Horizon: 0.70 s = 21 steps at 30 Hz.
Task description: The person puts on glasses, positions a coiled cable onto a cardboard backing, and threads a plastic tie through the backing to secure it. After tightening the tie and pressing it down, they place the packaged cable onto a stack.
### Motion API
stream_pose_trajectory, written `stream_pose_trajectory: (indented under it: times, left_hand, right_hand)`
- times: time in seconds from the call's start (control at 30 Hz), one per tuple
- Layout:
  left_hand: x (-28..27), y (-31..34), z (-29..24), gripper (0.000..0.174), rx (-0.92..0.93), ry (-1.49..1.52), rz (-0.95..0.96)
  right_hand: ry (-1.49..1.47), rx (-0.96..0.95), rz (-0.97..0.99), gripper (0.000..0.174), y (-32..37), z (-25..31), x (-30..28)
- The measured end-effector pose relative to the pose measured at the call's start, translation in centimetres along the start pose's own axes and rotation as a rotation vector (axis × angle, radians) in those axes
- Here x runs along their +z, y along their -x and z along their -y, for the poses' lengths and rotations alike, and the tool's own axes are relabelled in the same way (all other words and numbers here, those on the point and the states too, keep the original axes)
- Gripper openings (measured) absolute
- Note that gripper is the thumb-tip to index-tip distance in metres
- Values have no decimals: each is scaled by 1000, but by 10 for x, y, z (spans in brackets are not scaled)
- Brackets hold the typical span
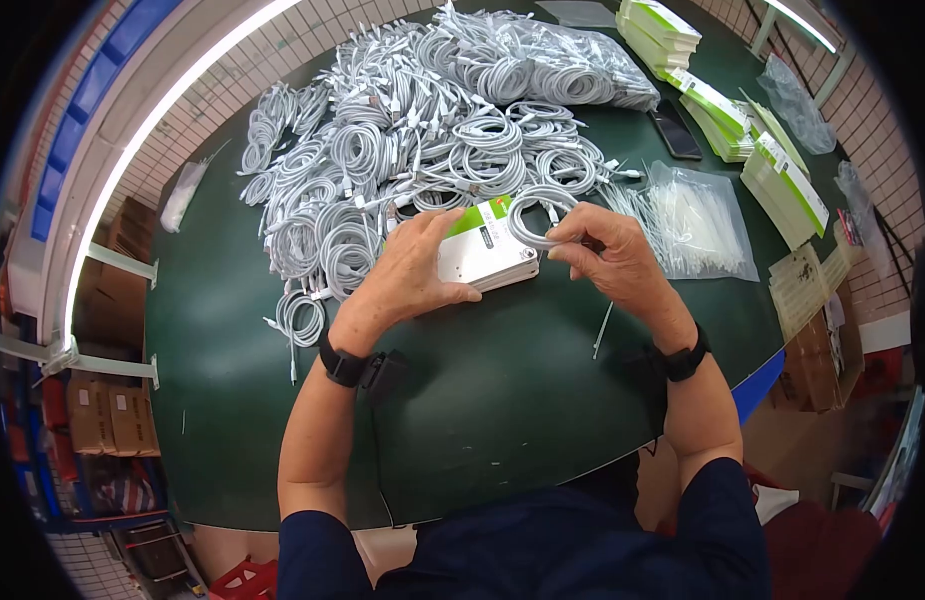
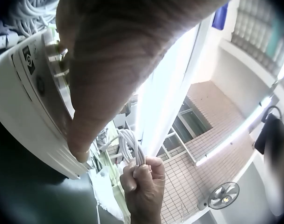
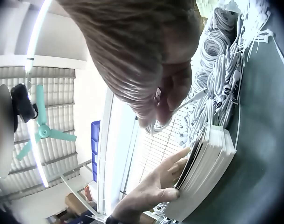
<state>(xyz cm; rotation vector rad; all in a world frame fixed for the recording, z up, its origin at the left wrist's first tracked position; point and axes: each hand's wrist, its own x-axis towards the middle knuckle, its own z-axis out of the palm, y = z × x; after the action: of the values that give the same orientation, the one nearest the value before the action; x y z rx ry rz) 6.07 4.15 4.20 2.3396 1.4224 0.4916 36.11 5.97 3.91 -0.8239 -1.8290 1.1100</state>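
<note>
My left hand grips a stack of flat white-and-green packets lying on the table, its thumb along the near edge. In the right wrist view, the packet stack shows many thin white layers, with the left hand against its side. My right hand pinches a coiled light-grey charging cable, held up over the right end of the stack. From the left wrist view, this cable coil stands up out of the curled fingers of the right hand.
A big heap of coiled cables covers the far side, partly in a plastic bag. To the right lie a bag of white zip ties, a phone and more packet stacks. One loose cable coil lies left.
</note>
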Motion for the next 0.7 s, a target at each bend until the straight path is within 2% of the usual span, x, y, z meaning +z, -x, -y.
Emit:
stream_pose_trajectory:
  times: [0.13,0.23,0.33,0.37,0.5,0.6,0.7]
  left_hand:
    - [-4,7,4,80,12,17,4]
    - [-4,10,6,55,90,-110,-55]
    - [-6,8,-4,39,79,-116,-112]
    - [0,8,3,27,212,-309,-292]
    - [-27,18,-21,22,312,-422,-562]
    - [-41,42,-52,26,367,-426,-601]
    - [-21,72,-79,22,314,-397,-477]
  right_hand:
    - [-48,47,-40,13,1,-1,-1]
    - [-83,41,-67,12,0,-2,-2]
    - [-141,15,-117,13,1,-3,-2]
    - [-163,3,-132,13,1,-3,-1]
    - [-206,-85,-232,16,4,-2,-1]
    - [-197,-128,-267,15,7,13,3]
    - [-226,-164,-155,15,15,25,13]
